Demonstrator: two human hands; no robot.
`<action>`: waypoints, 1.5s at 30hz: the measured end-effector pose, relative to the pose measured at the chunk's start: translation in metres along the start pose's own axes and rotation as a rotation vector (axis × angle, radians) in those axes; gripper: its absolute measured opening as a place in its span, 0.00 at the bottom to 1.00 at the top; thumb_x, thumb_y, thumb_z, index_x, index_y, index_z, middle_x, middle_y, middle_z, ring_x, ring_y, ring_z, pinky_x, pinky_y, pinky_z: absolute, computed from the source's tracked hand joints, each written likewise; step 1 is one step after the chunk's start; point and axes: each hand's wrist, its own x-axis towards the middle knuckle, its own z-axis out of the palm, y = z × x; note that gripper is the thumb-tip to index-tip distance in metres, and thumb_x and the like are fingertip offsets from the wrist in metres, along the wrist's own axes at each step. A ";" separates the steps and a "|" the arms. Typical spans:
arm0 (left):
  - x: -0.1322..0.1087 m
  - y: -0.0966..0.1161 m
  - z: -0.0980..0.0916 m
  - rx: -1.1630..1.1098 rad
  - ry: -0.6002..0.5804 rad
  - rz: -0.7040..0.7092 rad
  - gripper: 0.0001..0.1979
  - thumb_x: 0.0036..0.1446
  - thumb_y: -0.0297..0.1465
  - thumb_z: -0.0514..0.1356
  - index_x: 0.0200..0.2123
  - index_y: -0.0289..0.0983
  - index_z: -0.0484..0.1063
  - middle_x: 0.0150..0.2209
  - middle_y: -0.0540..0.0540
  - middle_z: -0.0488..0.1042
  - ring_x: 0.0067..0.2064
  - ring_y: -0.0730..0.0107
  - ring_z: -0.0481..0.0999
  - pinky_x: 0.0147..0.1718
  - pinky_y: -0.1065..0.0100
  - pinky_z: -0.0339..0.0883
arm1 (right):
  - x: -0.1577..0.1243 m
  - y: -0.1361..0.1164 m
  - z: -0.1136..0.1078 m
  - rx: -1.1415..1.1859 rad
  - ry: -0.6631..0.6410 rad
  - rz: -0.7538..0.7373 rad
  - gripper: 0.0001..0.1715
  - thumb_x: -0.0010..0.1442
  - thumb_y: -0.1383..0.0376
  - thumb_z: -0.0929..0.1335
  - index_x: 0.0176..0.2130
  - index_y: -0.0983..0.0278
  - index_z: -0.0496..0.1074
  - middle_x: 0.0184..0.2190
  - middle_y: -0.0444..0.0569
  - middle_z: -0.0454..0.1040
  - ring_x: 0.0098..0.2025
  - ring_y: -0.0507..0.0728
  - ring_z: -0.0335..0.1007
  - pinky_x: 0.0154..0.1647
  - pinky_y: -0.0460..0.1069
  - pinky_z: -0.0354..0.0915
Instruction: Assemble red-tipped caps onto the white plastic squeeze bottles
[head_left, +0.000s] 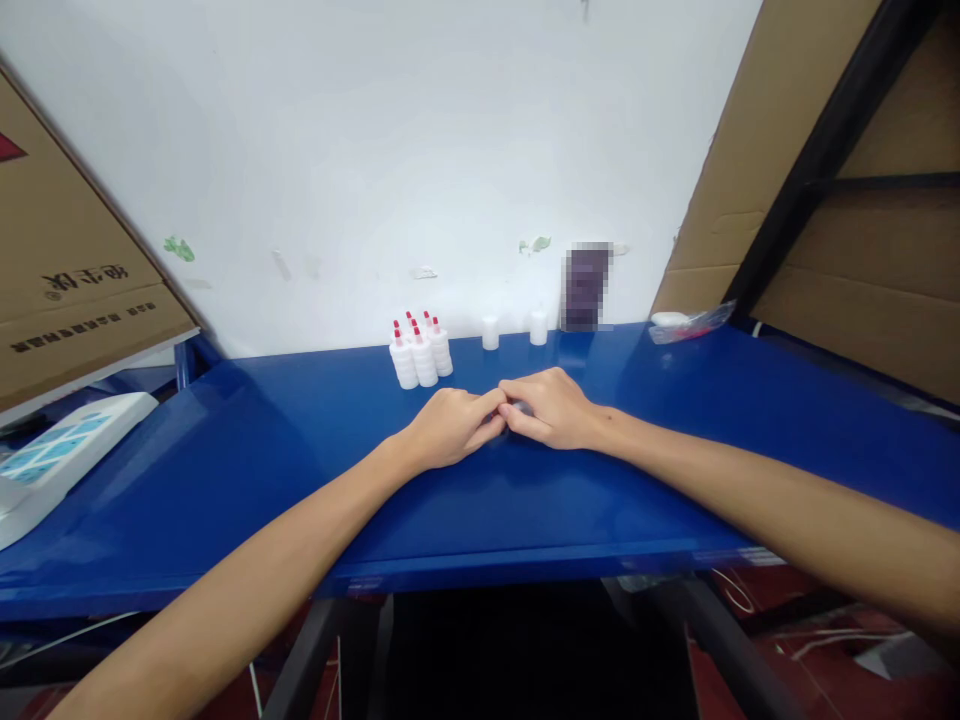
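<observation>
My left hand (455,428) and my right hand (556,408) meet at the fingertips above the middle of the blue table (465,520). On both, the fingers are curled and pinched together. Whatever lies between them is hidden or too small to make out. Just behind my left hand stands a tight cluster of white squeeze bottles (424,360) with red-tipped nozzles, several of them, all upright. Farther back, near the wall, two white cylindrical pieces (490,333) stand apart from each other, without red tips.
A dark pixelated rectangle (585,288) leans at the wall. At the back right lies a clear plastic bag (694,325) with something white and red. Left, a white device (75,455) with blue panels sits by a cardboard box (75,270). More cardboard (885,260) stands right.
</observation>
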 end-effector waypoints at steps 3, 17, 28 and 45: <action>-0.001 -0.002 0.000 -0.069 -0.002 -0.001 0.11 0.71 0.34 0.48 0.37 0.38 0.65 0.24 0.52 0.71 0.23 0.72 0.68 0.25 0.70 0.54 | 0.001 -0.001 0.000 0.011 0.022 -0.018 0.14 0.65 0.58 0.60 0.35 0.63 0.68 0.27 0.46 0.74 0.26 0.53 0.63 0.29 0.49 0.48; 0.003 -0.030 -0.008 -0.650 0.129 -0.524 0.20 0.68 0.45 0.51 0.27 0.39 0.59 0.19 0.55 0.63 0.20 0.77 0.60 0.22 0.72 0.54 | 0.005 0.032 -0.001 0.158 0.168 0.198 0.19 0.68 0.56 0.61 0.43 0.63 0.77 0.30 0.46 0.78 0.28 0.53 0.68 0.34 0.49 0.58; -0.007 -0.053 -0.006 -0.270 -0.011 -0.687 0.24 0.63 0.41 0.55 0.17 0.38 0.54 0.16 0.54 0.56 0.20 0.76 0.54 0.23 0.70 0.50 | 0.004 0.042 0.004 0.250 0.347 0.332 0.17 0.60 0.55 0.66 0.31 0.65 0.75 0.24 0.46 0.74 0.27 0.54 0.65 0.33 0.50 0.58; 0.011 0.017 -0.010 -0.025 0.403 0.039 0.09 0.69 0.32 0.56 0.43 0.36 0.75 0.30 0.47 0.74 0.31 0.73 0.72 0.31 0.70 0.65 | 0.004 0.004 0.001 0.330 0.174 -0.137 0.28 0.70 0.49 0.57 0.29 0.64 0.68 0.26 0.46 0.66 0.28 0.53 0.61 0.32 0.50 0.55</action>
